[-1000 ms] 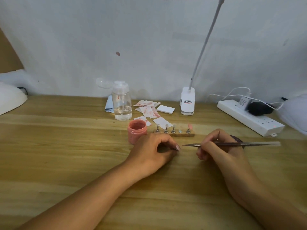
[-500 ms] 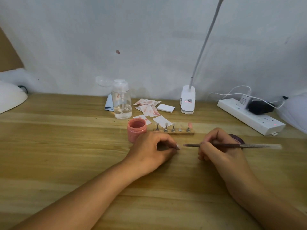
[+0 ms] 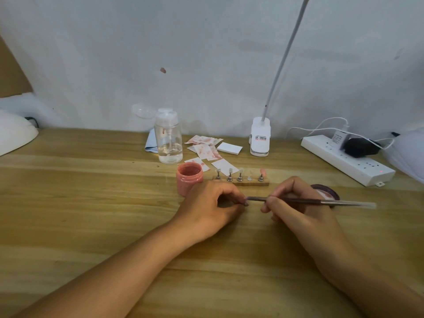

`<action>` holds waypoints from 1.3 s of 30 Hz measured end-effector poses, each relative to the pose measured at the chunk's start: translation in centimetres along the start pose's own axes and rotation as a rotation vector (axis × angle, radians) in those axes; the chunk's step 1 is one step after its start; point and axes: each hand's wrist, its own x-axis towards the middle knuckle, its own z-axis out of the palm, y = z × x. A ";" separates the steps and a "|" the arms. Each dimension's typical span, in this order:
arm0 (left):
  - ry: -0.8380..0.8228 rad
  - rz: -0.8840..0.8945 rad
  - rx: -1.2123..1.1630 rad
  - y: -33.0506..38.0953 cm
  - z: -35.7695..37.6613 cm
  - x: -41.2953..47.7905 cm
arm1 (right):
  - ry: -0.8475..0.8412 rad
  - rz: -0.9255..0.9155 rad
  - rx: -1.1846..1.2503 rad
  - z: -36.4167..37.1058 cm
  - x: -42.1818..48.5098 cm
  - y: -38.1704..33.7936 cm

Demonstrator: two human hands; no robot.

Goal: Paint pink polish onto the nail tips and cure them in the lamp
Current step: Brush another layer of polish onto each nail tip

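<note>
My left hand [image 3: 210, 206] rests on the wooden table [image 3: 91, 203] and pinches a small nail tip [image 3: 246, 202] between thumb and forefinger. My right hand [image 3: 296, 205] grips a thin brush [image 3: 321, 201] that lies level, its tip touching the nail tip. An open pink polish jar [image 3: 190, 180] stands just behind my left hand. Behind both hands a wooden holder [image 3: 241, 182] carries several nail tips on metal stands. The jar's dark lid [image 3: 328, 191] lies behind my right hand. The white curing lamp [image 3: 13, 134] sits at the far left edge, partly out of view.
A clear pump bottle [image 3: 168, 138], stained paper wipes [image 3: 205, 149] and a blue cloth [image 3: 151, 143] lie at the back middle. A clip desk lamp [image 3: 260, 138] stands right of them. A white power strip [image 3: 346, 160] with a black plug runs along the back right.
My right hand has moved the brush left, so its tip now touches the nail tip in my left hand. My left hand has stayed put.
</note>
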 end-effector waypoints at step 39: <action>0.002 0.047 -0.001 0.0 0.1 -0.1 | 0.088 -0.012 0.189 -0.7 0.2 0.6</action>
